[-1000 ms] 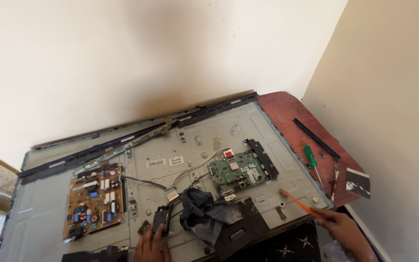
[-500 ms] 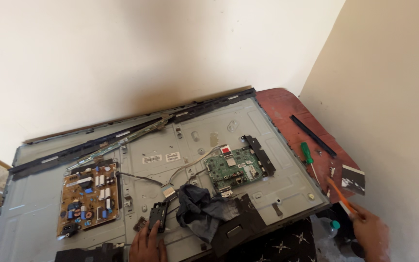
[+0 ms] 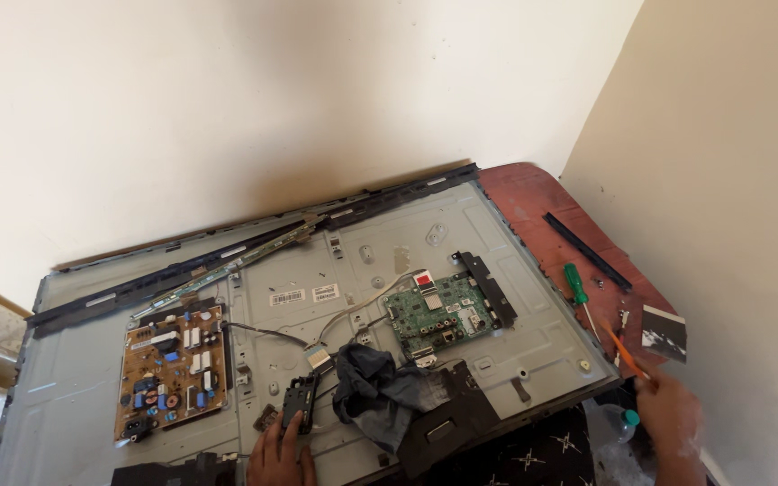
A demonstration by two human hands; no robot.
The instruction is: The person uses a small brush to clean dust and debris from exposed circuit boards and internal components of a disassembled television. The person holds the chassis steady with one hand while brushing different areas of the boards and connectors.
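- Left hand (image 3: pixel 278 454): at the near edge of the opened flat-screen back panel (image 3: pixel 74 396), fingers resting on a small black module (image 3: pixel 300 402) that lies on the metal; laid flat on it rather than clenched, and whether it actually grips the module cannot be told.
- Right hand (image 3: pixel 673 416): off the panel's right corner, closed around an orange-handled tool (image 3: pixel 623 349) whose shaft slants up and to the left; blurred.
- Brown power board (image 3: pixel 171 369): on the panel's left part, well apart from the left hand.
- Green main board (image 3: pixel 438 313): right of centre, a black bracket (image 3: pixel 488 288) just beside its right edge.
- Dark grey cloth (image 3: pixel 373 396): crumpled between the black module and a black plastic cover (image 3: pixel 447 418).
- Thin cables (image 3: pixel 353 310): run from the boards toward the middle.
- Reddish table (image 3: pixel 533 202): shows past the panel's right edge; on it a green-handled screwdriver (image 3: pixel 574 283), a long black strip (image 3: pixel 587 250) and a black-and-white card (image 3: pixel 664 331).
- Clear bottle with teal cap (image 3: pixel 619 420): just beside the right hand, low at the table's edge.
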